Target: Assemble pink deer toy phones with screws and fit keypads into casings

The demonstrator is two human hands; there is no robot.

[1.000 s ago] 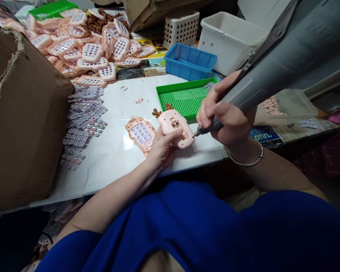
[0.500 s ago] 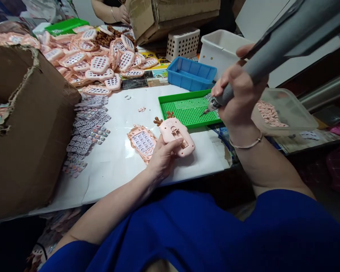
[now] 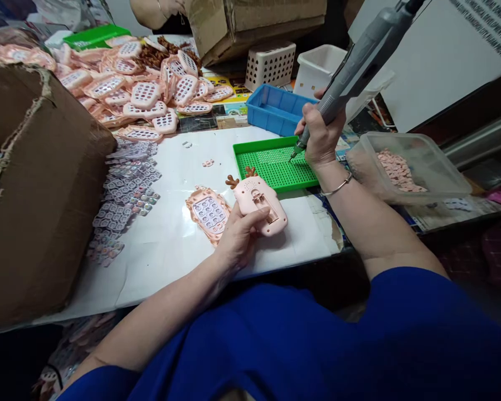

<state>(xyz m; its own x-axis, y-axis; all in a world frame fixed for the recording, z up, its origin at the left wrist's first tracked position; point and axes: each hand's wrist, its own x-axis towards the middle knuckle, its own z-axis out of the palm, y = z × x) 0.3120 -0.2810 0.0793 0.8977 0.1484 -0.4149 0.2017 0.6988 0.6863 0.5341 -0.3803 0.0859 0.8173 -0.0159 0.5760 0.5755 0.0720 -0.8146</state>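
Observation:
My left hand (image 3: 241,231) grips a pink toy phone (image 3: 262,205) with brown antlers, its back turned up and the battery recess bare. The thumb lies over that recess. My right hand (image 3: 323,133) is wrapped round a grey electric screwdriver (image 3: 350,69), which slants down to the left. Its bit hangs at the green perforated tray (image 3: 250,146); I cannot tell whether it touches anything there. Left of the toy phone, a pink front shell (image 3: 210,214) with a sheet of printed keys lies on the white table top (image 3: 150,278).
Printed key pieces (image 3: 127,189) spread beside a large cardboard box (image 3: 45,195) on the left. Pink shells (image 3: 145,94) are heaped behind. A blue bin (image 3: 271,111) and a clear tub (image 3: 442,167) of pink pieces stand right. Another person's arm (image 3: 154,14) shows at the back.
My right hand has brought the electric screwdriver left and away from me, its bit now over the middle of the green tray. My left hand and the toy phone have hardly moved.

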